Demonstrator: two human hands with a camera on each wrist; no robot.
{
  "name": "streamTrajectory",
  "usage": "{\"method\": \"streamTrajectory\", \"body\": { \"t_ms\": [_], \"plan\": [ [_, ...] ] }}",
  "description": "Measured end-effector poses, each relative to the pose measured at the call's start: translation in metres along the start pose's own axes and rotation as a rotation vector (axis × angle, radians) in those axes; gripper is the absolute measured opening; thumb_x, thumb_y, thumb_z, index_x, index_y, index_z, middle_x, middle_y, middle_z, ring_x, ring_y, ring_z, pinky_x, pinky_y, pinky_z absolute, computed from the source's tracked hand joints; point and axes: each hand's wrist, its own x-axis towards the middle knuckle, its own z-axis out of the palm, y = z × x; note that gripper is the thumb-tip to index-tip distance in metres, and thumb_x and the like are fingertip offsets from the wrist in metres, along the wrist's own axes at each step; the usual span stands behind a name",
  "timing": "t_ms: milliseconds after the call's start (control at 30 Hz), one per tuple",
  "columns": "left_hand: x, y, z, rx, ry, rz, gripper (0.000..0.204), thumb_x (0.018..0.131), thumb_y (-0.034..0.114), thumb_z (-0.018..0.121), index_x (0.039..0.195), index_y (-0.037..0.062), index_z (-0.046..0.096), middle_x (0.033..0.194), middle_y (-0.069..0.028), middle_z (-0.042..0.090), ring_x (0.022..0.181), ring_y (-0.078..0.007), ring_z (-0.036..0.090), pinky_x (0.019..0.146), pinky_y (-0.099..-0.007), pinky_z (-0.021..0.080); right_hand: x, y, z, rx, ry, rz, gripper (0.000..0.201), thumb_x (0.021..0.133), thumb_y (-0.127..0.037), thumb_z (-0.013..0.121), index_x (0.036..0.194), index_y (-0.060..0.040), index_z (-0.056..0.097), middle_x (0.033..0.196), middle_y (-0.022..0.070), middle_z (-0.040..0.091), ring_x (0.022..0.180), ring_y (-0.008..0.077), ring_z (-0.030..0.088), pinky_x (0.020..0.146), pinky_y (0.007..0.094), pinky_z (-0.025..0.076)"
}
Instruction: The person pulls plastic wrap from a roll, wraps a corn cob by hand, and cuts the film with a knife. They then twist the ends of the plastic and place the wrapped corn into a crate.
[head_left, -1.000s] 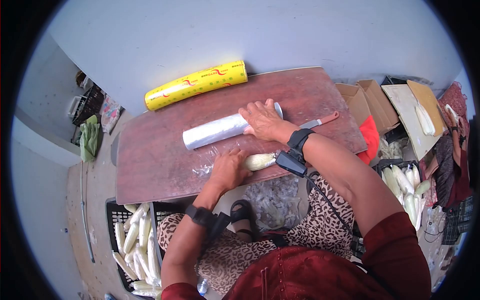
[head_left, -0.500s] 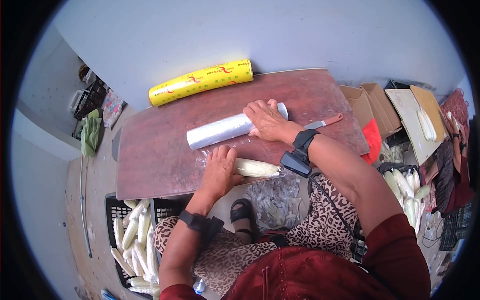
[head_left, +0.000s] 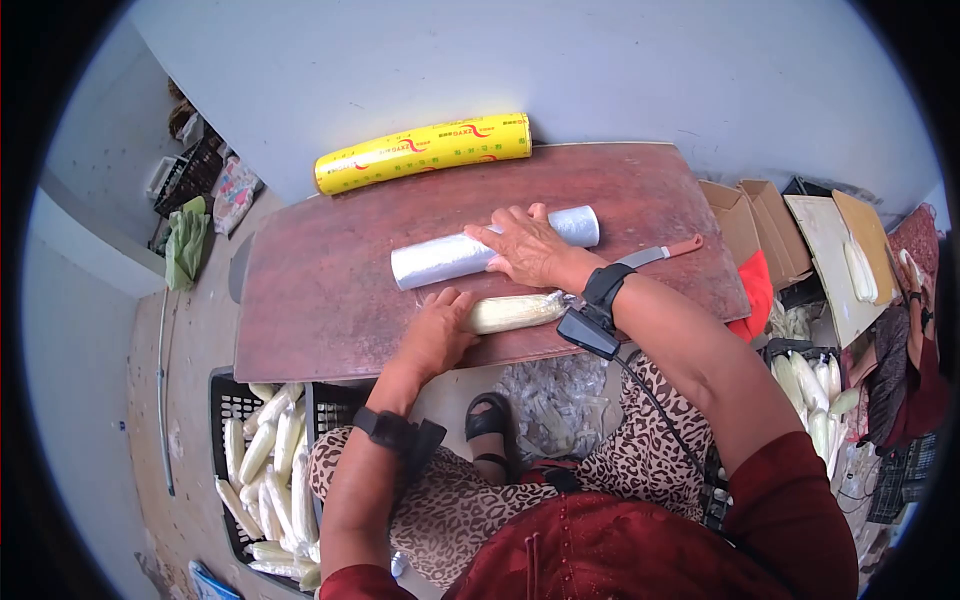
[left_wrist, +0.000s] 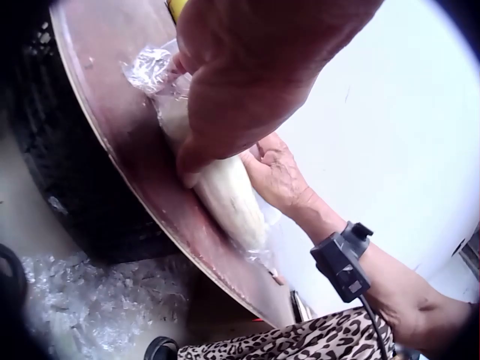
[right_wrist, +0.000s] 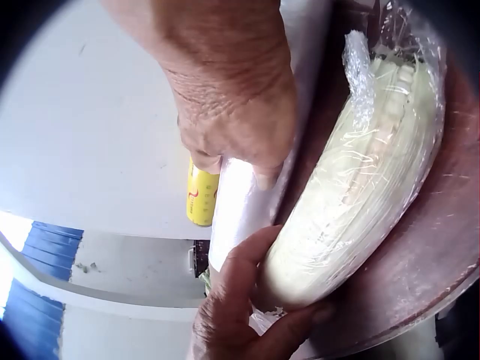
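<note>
An ear of corn (head_left: 515,313) in pale husk, wrapped in clear film, lies near the table's front edge. My left hand (head_left: 435,335) grips its left end, thumb on the near side and fingers on the far side in the right wrist view. Some kernels show through a gap in the husk (right_wrist: 375,161), and loose film bunches at that end. Just beyond the corn lies a roll of clear plastic wrap (head_left: 440,262). My right hand (head_left: 530,245) holds this roll from above, fingers and thumb curved round it right of its middle.
A yellow printed roll (head_left: 425,153) lies along the table's back edge by the wall. Right of my right hand is a knife (head_left: 660,252) with a reddish handle. Black crates of corn stand on the floor left (head_left: 268,470) and right (head_left: 810,390). Scrap film (head_left: 555,400) lies below the table.
The corn has turned and rolled away from the front edge toward the roll, with my left hand shifting to its left end. My right hand sits farther left along the roll.
</note>
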Motion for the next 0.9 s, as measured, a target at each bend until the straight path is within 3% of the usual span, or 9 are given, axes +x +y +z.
{"method": "streamTrajectory", "body": {
  "t_ms": [233, 333, 533, 667, 767, 833, 867, 900],
  "plan": [
    [-0.016, -0.001, -0.029, -0.017, -0.237, -0.072, 0.056, 0.07, 0.015, 0.074, 0.122, 0.0038, 0.054, 0.109, -0.0202, 0.06, 0.106, -0.0393, 0.055, 0.091, -0.0426, 0.046, 0.003, 0.001, 0.003, -0.008, -0.029, 0.018, 0.056, 0.087, -0.03, 0.064, 0.139, -0.0232, 0.043, 0.109, 0.0073, 0.051, 0.108, 0.0229, 0.046, 0.088, 0.044, 0.029],
    [-0.025, -0.002, -0.033, -0.027, -0.267, -0.021, 0.054, 0.07, 0.018, 0.075, 0.119, 0.0028, 0.056, 0.109, -0.0214, 0.062, 0.104, -0.0394, 0.058, 0.088, -0.0427, 0.047, 0.003, 0.002, 0.003, -0.017, -0.035, 0.024, 0.056, 0.088, -0.031, 0.063, 0.14, -0.0234, 0.043, 0.11, 0.0069, 0.051, 0.109, 0.0227, 0.046, 0.088, 0.0439, 0.029],
    [-0.039, 0.017, -0.051, -0.055, -0.566, -0.195, 0.049, 0.074, 0.022, 0.072, 0.117, 0.0025, 0.057, 0.109, -0.0185, 0.064, 0.105, -0.0374, 0.059, 0.087, -0.0408, 0.047, 0.004, 0.002, 0.0, 0.008, -0.083, 0.052, 0.056, 0.089, -0.032, 0.062, 0.141, -0.0235, 0.041, 0.112, 0.0071, 0.051, 0.112, 0.0229, 0.044, 0.091, 0.0437, 0.028],
    [-0.045, 0.006, -0.042, -0.171, -0.595, -0.116, 0.05, 0.076, 0.022, 0.072, 0.119, 0.0024, 0.056, 0.109, -0.0181, 0.064, 0.105, -0.0336, 0.059, 0.089, -0.0381, 0.046, 0.003, 0.001, 0.0, 0.02, -0.071, 0.045, 0.056, 0.089, -0.031, 0.061, 0.141, -0.0232, 0.041, 0.119, 0.0086, 0.05, 0.117, 0.023, 0.042, 0.093, 0.0448, 0.027],
    [-0.047, -0.003, -0.042, -0.339, -0.547, -0.104, 0.05, 0.08, 0.022, 0.071, 0.123, 0.0012, 0.055, 0.109, -0.0166, 0.065, 0.103, -0.0275, 0.06, 0.09, -0.035, 0.045, -0.007, 0.004, -0.008, -0.059, 0.058, -0.041, 0.053, 0.089, -0.029, 0.061, 0.138, -0.0177, 0.045, 0.126, 0.0096, 0.049, 0.121, 0.0224, 0.041, 0.095, 0.0435, 0.026],
    [-0.044, -0.013, -0.039, -0.539, -0.499, -0.084, 0.05, 0.083, 0.021, 0.069, 0.125, 0.0004, 0.054, 0.108, -0.0165, 0.066, 0.102, -0.0252, 0.061, 0.091, -0.0339, 0.045, -0.011, 0.003, -0.03, 0.126, 0.036, 0.002, 0.052, 0.086, -0.026, 0.064, 0.134, -0.0127, 0.047, 0.127, 0.0111, 0.049, 0.12, 0.025, 0.043, 0.095, 0.0432, 0.031],
    [-0.044, -0.012, -0.042, -0.629, -0.493, -0.101, 0.049, 0.086, 0.019, 0.068, 0.128, 0.0002, 0.052, 0.109, -0.0118, 0.065, 0.102, -0.0182, 0.058, 0.092, -0.0315, 0.044, -0.013, 0.002, -0.042, 0.217, 0.025, 0.021, 0.052, 0.085, -0.025, 0.065, 0.132, -0.0102, 0.049, 0.127, 0.0118, 0.05, 0.12, 0.0263, 0.045, 0.095, 0.043, 0.033],
    [-0.042, -0.012, -0.041, -0.681, -0.466, -0.068, 0.049, 0.086, 0.019, 0.067, 0.128, 0.0003, 0.052, 0.109, -0.0107, 0.065, 0.102, -0.0177, 0.057, 0.092, -0.0314, 0.044, -0.018, 0.002, -0.051, 0.331, 0.026, -0.01, 0.052, 0.084, -0.028, 0.066, 0.13, -0.0083, 0.05, 0.124, 0.0127, 0.052, 0.117, 0.0279, 0.047, 0.094, 0.0432, 0.036]
  ]
}}
